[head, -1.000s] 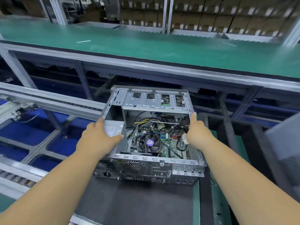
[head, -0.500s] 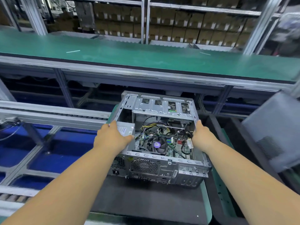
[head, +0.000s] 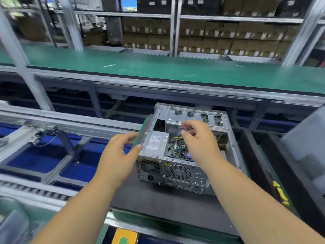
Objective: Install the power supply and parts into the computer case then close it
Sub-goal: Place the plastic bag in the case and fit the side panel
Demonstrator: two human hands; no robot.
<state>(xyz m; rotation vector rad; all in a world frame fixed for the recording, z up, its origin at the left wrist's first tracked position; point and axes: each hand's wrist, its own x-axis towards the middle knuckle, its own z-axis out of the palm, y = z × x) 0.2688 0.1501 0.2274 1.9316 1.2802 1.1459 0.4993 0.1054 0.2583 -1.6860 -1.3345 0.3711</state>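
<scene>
The open silver computer case (head: 182, 171) lies on a dark mat, rear panel toward me. The grey power supply (head: 155, 142) sits in its near left corner, beside the motherboard and cables (head: 177, 147). My left hand (head: 119, 155) is at the case's left wall with fingers loosely bent, thumb tip at the top rim, holding nothing. My right hand (head: 198, 141) hovers over the case's interior, fingers loosely curled and empty. The frame is blurred, so fine contact is hard to judge.
A grey side panel (head: 306, 143) leans at the right. The dark mat (head: 158, 196) extends toward me. A green belt (head: 175, 71) runs behind, with shelves of boxes beyond. A roller frame over blue bins (head: 44, 155) is at the left. A yellow object (head: 279, 191) lies at the right.
Both hands have come off the case. The left hand drew back from the power supply. The right hand left the right wall and moved left over the interior. The view shifted.
</scene>
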